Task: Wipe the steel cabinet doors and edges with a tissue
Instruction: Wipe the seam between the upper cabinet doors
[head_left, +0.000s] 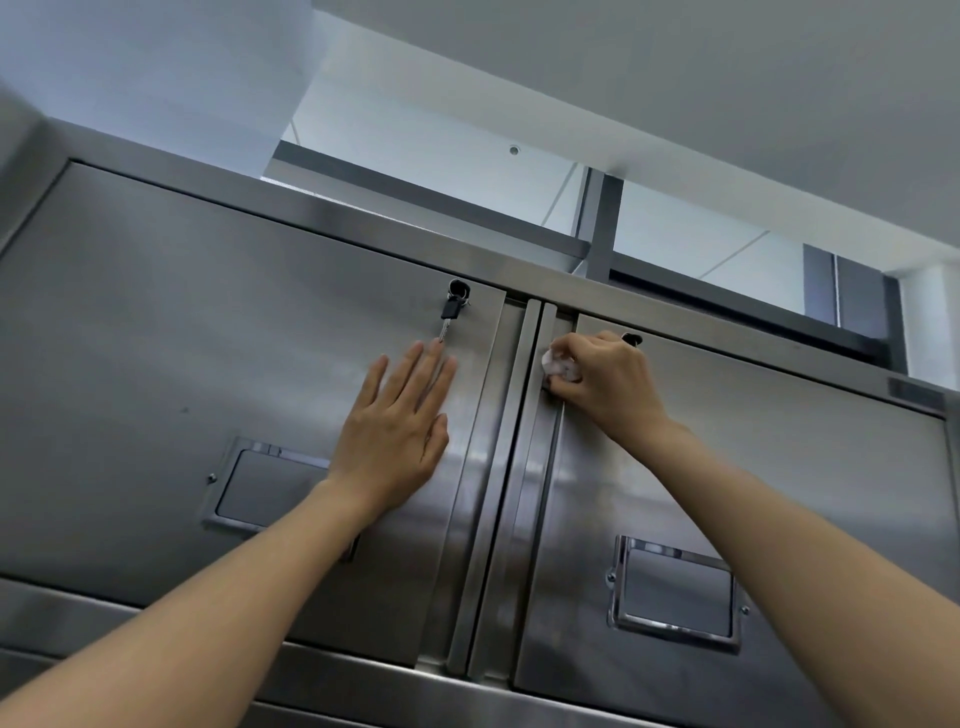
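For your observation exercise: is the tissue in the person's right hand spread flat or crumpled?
Crumpled. The tissue shows as a small white wad bunched in the right hand, pressed at the right door's inner edge.

Key (450, 312) in left door (156, 338)

Light: dim, cool, from the window (441, 171) above
Glare: soft streaks on steel doors (182, 322)
Edges: wide-angle bending

A crumpled tissue (561, 367) is pressed by the right hand (605, 382) against the right door (753, 467) edge. The left hand (397, 436) is laid flat on the left door (182, 322), below the key (450, 313).
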